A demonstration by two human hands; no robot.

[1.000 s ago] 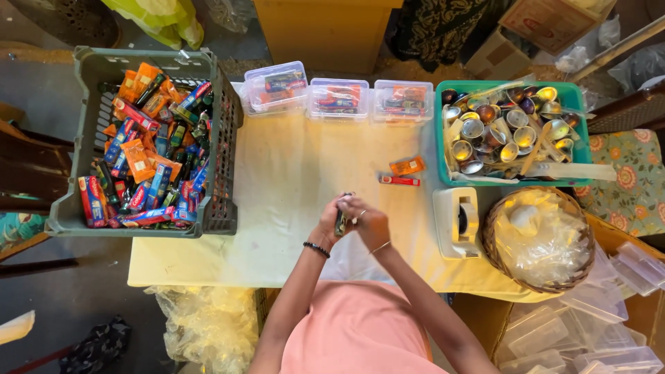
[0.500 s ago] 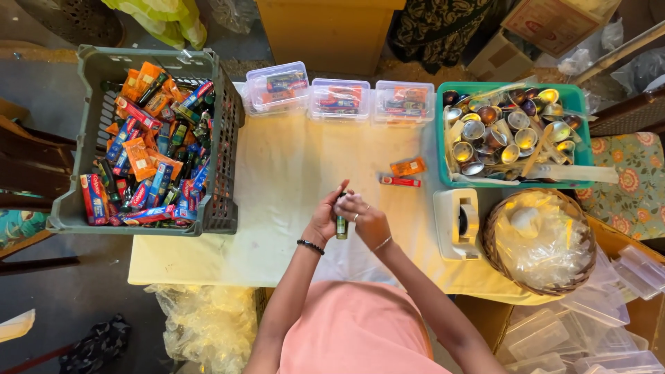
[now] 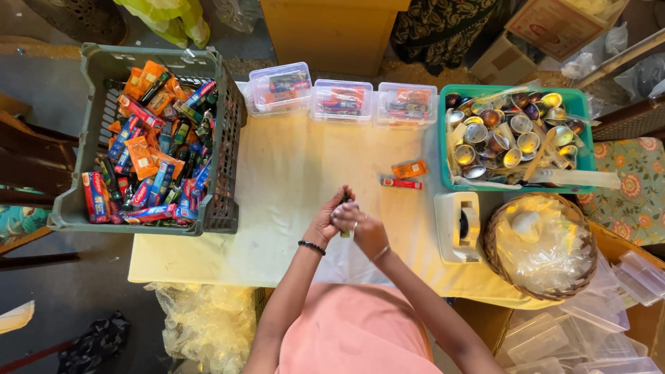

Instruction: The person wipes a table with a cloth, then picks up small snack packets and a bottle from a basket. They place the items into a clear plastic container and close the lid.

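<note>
Both hands meet over the middle of the bench (image 3: 291,173), the left hand (image 3: 324,223) and the right hand (image 3: 364,228) curled together around a small dark object (image 3: 344,199) whose tip peeks out between the fingers at about twelve o'clock of the clasp. Most of that object is hidden, so its kind cannot be told. The left fingers wrap it from nine o'clock; the right fingers pinch and cover it from three o'clock. To my eye the work goes best if the left hand grips firmly low down while the right does the fine fingering near the top, close over the bench so a slip costs nothing.

Both forearms run up from six o'clock, elbows out, wrists bent inward; a dark bead bracelet (image 3: 312,246) sits on the left wrist.

Outward from the hands: an orange packet (image 3: 409,169) and a red stick pack (image 3: 402,183) lie near at one o'clock. Three clear lidded boxes (image 3: 339,100) line the bench at twelve. A grey crate (image 3: 90,138) of colourful packets stands at ten, a teal tray (image 3: 585,131) of metal cups at two, and a white tape dispenser (image 3: 457,225) beside a wicker basket (image 3: 495,253) at three.
</note>
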